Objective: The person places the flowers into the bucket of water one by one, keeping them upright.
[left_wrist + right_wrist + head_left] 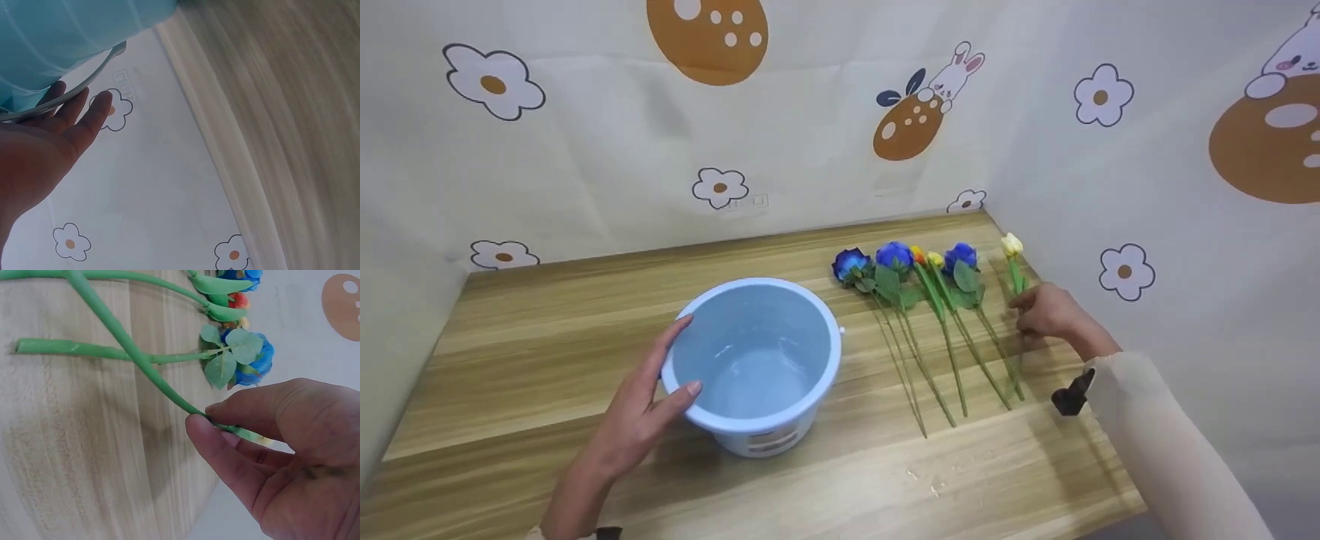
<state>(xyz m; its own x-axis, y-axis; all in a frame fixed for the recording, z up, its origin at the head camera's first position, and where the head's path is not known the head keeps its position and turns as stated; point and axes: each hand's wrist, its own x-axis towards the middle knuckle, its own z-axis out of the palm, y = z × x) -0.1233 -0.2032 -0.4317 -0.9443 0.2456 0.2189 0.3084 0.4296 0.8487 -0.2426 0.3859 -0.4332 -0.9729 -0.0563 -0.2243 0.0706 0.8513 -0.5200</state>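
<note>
Pinching white tulip (1012,244) by stem w/ thumb & fingertips of R hand (1051,312), along far R edge of table (547,405), w/ bloom toward far side. Crossing over stem of R rose (961,259) in R wrist view; can't tell if touching it. Resting L hand (636,416) on L side of bucket (750,427), w/ thumb over near-L rim & fingers spread, fairly straight, along outside; not clenched. Standing upright on table, pale blue, w/ label (772,441) on near side & small white peg (842,331) on R. Can see, in a row L to R btwn bucket & white tulip: L rose (851,266), mid rose (894,255), orange tulip (916,255), yellow tulip (935,259), then R rose; all lying w/ blooms far & stems slanting near-R. Can also see black strap (1069,397) by R cuff (1117,375), & printed cloth (810,97) behind table's far edge.
</note>
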